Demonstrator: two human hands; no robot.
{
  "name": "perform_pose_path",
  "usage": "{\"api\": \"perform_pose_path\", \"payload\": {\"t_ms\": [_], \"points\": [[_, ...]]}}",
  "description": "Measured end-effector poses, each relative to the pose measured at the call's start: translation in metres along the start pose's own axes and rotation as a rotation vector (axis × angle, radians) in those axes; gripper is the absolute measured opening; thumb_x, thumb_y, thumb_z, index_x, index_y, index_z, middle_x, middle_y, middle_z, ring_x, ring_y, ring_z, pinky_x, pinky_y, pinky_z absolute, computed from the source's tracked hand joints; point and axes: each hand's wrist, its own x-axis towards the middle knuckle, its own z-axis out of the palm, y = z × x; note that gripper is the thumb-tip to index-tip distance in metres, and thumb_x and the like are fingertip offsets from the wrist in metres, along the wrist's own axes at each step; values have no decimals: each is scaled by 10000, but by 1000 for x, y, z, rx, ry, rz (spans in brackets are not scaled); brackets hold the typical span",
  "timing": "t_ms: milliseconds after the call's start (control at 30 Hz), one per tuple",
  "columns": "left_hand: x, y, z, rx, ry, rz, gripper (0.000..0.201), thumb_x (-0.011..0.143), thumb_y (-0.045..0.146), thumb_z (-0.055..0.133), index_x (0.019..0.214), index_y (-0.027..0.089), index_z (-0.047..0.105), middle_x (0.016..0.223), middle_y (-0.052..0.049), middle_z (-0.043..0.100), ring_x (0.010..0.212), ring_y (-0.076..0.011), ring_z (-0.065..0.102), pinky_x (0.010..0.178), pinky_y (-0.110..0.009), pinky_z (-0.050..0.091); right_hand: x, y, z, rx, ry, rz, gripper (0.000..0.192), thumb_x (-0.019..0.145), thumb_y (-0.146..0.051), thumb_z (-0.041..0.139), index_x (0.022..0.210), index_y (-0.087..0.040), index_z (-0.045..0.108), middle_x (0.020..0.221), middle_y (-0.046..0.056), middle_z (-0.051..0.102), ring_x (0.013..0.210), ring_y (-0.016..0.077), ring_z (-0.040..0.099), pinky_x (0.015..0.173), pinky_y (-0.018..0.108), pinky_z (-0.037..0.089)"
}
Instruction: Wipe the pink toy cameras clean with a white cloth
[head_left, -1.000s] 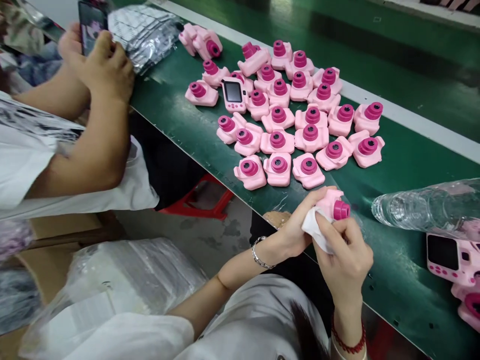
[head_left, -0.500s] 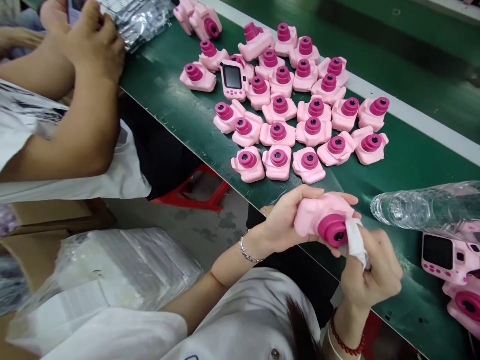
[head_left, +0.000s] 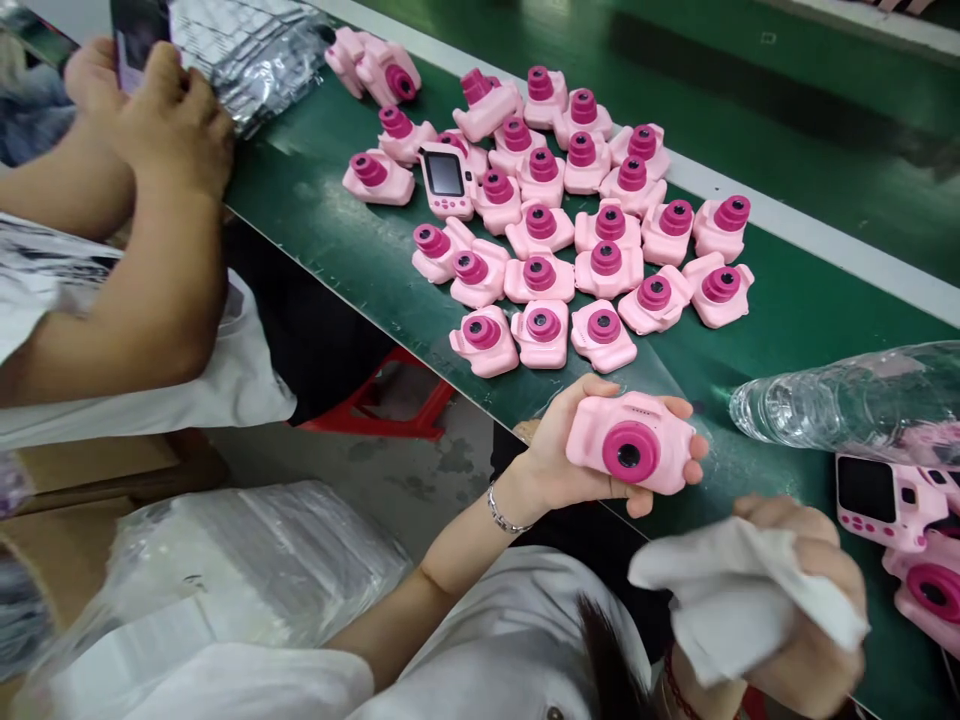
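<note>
A pink toy camera (head_left: 667, 455) rests in my left hand (head_left: 559, 450), lens side up, with my fingers curled round its edges. Its magenta lens ring faces me. Lower right, my right hand (head_left: 825, 640) grips a crumpled white cloth (head_left: 739, 590), somewhat blurred, apart from the camera. Beyond my left hand, several more pink toy cameras (head_left: 541, 325) stand in loose rows on the green table (head_left: 315, 200), most with lenses upward. One of them, a camera with its screen showing (head_left: 446, 178), leans among the others.
A clear plastic bottle (head_left: 840, 400) lies at the right, close to more pink cameras (head_left: 881, 500). At the left a co-worker's hands (head_left: 169, 120) hold a phone (head_left: 140, 45) near silvery plastic bags (head_left: 262, 60). Below are a red stool (head_left: 390, 405) and a plastic-wrapped stack (head_left: 255, 560).
My right hand has drawn the cloth off the lens, moving down and right, and the cloth has spread out. My left hand has turned the camera more face-on.
</note>
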Motion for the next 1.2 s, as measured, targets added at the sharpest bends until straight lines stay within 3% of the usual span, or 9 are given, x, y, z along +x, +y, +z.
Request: {"api": "perform_pose_path", "payload": {"t_ms": [100, 200, 500, 667, 800, 867, 967, 1100, 1200], "points": [[-1, 0, 2, -16, -25, 16, 489, 683, 521, 641, 1022, 171, 686, 1038, -144, 703, 877, -274, 685, 469, -240, 486, 4, 2, -7, 390, 78, 135, 357, 990, -361, 501, 658, -239, 458, 698, -16, 241, 630, 160, 381, 619, 313, 477], [-1, -1, 3, -12, 7, 36, 472, 687, 511, 657, 1011, 168, 676, 1031, -139, 695, 905, -280, 693, 506, -248, 511, -1, 1, -1, 540, 72, 243, 294, 993, -384, 494, 731, -263, 552, 803, -2, 329, 779, 174, 490, 756, 362, 533], [0, -5, 4, -43, 3, 24, 388, 708, 479, 678, 967, 192, 652, 911, -84, 709, 835, -267, 735, 551, -262, 511, -50, -12, 41, 74, 87, -41, 249, 916, -123, 484, 1028, -231, 678, 939, 48, 524, 840, 208, 587, 677, 394, 529], [-1, -6, 9, 6, 68, 54, 419, 690, 510, 678, 969, 198, 649, 935, -87, 714, 854, -279, 726, 613, -298, 513, -46, -10, 34, 45, 26, 45, 256, 907, -119, 502, 1053, -241, 674, 982, 54, 614, 831, 197, 608, 652, 348, 512], [-3, -23, 12, 289, 307, 331, 653, 772, 618, 656, 1283, 213, 618, 1213, -113, 693, 1119, -310, 674, 849, -367, 536, -37, -9, 36, -177, -44, -89, 277, 916, -108, 511, 1081, -248, 684, 980, 47, 615, 851, 181, 601, 672, 323, 498], [-6, -32, 12, 599, 344, 409, 867, 790, 617, 710, 1528, 257, 433, 1492, -126, 551, 1345, -329, 552, 1023, -395, 490, -31, -6, 39, -317, 34, -88, 233, 937, -128, 536, 1057, -247, 696, 949, 33, 589, 827, 157, 584, 673, 296, 483], [-11, -37, 10, 1104, 264, 334, 1132, 727, 470, 859, 1645, 276, 225, 1711, -131, 258, 1540, -362, 319, 1168, -444, 401, -21, 2, 38, -297, 341, 177, 124, 979, -266, 580, 999, -233, 698, 914, 24, 605, 810, 153, 598, 695, 288, 486], [-11, -31, 11, 1317, 345, 462, 818, 765, 462, 860, 1490, 273, 534, 1549, -113, 531, 1431, -336, 485, 1192, -465, 399, -7, 14, 24, 56, 437, 654, 304, 929, -488, 657, 1048, -212, 701, 942, 39, 707, 815, 189, 675, 708, 316, 543], [-9, -27, 11, 1245, 331, 557, 745, 686, 405, 928, 1366, 279, 652, 1416, -86, 653, 1322, -310, 592, 1182, -436, 424, -4, 20, 15, 154, 399, 777, 392, 868, -547, 703, 1045, -198, 699, 978, 55, 741, 832, 205, 708, 713, 327, 577]]}}
